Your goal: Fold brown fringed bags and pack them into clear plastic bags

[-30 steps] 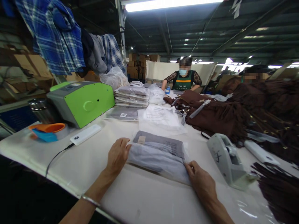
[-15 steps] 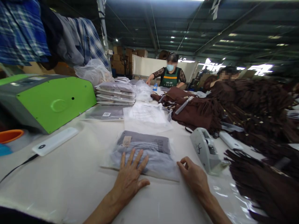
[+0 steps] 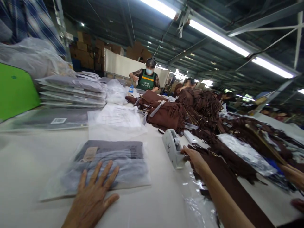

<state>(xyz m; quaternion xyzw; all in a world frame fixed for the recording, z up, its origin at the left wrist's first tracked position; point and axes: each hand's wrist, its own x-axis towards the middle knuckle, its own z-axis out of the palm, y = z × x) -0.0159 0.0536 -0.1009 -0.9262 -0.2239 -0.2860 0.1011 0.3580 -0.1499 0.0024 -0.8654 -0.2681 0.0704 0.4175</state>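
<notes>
My left hand (image 3: pixel 95 193) lies flat, fingers spread, on a clear plastic bag (image 3: pixel 140 179) holding a folded dark grey garment (image 3: pixel 114 150). A tan tag (image 3: pixel 90 154) and dark print show through the film. My right hand (image 3: pixel 193 158) reaches to the front end of a pale grey tape dispenser (image 3: pixel 171 148). Its fingers are drawn together at the cutting edge; what is between them, if anything, is too small to make out.
A stack of bagged garments (image 3: pixel 73 91) stands at the back left beside a green machine (image 3: pixel 17 91). Brown fringed bags (image 3: pixel 166 114) are heaped on the right. A co-worker (image 3: pixel 147 79) stands across the table; another person's hand (image 3: pixel 293 174) is at the right edge.
My right hand has moved from the bag's right edge to the tape dispenser. My left hand stays on the bag. The view has turned right.
</notes>
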